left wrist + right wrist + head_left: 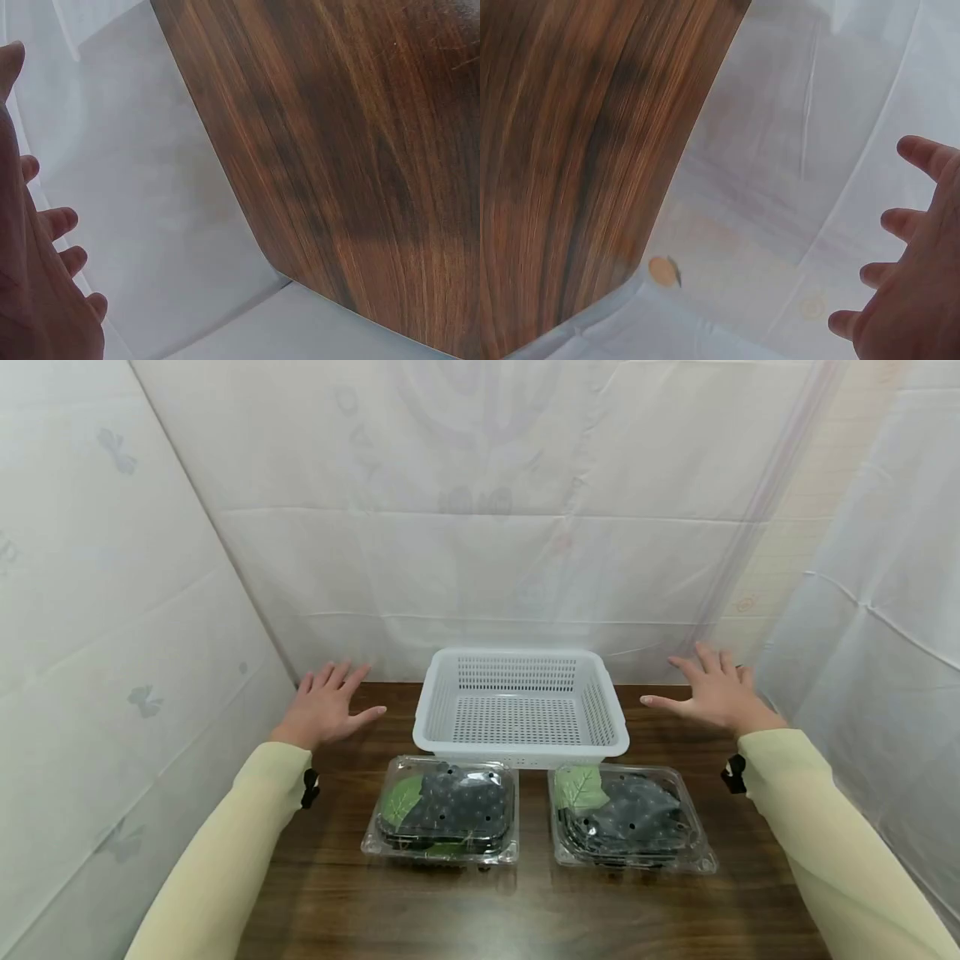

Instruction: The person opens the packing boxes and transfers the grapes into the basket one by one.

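Note:
My left hand (324, 706) is held out with spread fingers, left of a white plastic basket (517, 750). On the basket's other side, my right hand (716, 693) also has its fingers spread, with nothing in it. The basket has slotted walls and floor and holds nothing. In front of it lie two lidded clear plastic boxes of dark grapes, the left box (450, 810) and the right box (630, 817), each showing a green leaf. Both wrist views show the left hand (45, 262) and the right hand (915, 277) apart from any object.
A dark brown wooden table (405, 918) bears the basket and boxes. White patterned cloth (510, 543) hangs right behind the table's back edge, and more cloth stands at the left and right sides. Black bands sit on both sleeves near the wrists.

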`<action>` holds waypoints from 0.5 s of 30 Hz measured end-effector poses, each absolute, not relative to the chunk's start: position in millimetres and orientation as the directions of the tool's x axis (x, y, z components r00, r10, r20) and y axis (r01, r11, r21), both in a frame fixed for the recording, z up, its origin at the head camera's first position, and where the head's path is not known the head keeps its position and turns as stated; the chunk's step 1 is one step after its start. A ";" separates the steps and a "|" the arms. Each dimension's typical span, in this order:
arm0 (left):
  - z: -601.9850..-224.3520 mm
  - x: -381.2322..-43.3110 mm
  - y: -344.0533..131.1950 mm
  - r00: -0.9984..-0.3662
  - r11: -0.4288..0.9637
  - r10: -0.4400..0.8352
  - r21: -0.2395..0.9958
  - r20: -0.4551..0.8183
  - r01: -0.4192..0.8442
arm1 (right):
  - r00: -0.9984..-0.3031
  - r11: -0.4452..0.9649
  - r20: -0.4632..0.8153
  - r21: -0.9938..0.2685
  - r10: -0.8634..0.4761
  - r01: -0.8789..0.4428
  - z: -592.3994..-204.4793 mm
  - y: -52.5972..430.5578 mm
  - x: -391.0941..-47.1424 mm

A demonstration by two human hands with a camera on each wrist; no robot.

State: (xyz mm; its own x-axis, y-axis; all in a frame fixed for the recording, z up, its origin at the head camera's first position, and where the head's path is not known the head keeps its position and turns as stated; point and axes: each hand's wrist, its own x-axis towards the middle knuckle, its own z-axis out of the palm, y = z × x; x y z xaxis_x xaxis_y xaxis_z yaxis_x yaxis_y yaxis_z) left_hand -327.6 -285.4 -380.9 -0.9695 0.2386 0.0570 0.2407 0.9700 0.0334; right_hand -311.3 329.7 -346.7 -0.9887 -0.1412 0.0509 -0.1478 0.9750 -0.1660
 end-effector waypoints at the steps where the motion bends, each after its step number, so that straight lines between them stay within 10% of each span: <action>1: -380.7 -326.1 -284.5 -0.968 0.969 0.243 0.034 0.056 0.245 | -0.987 0.973 0.062 -0.168 -0.149 -0.157 -347.5 327.4 -309.9; 15: -397.0 -292.9 -268.5 -0.927 0.933 0.347 0.052 0.142 0.357 | -0.972 0.949 0.123 -0.222 -0.201 -0.224 -362.3 284.6 -292.8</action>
State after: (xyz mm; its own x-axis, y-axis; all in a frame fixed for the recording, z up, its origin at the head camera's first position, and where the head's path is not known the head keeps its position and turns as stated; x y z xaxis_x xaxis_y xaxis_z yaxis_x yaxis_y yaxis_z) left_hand -292.9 -268.5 -397.0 -0.9271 0.3468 0.1423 0.3569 0.9327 0.0517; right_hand -292.8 284.6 -362.3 -0.9719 -0.2008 0.1229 -0.2241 0.9490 -0.2219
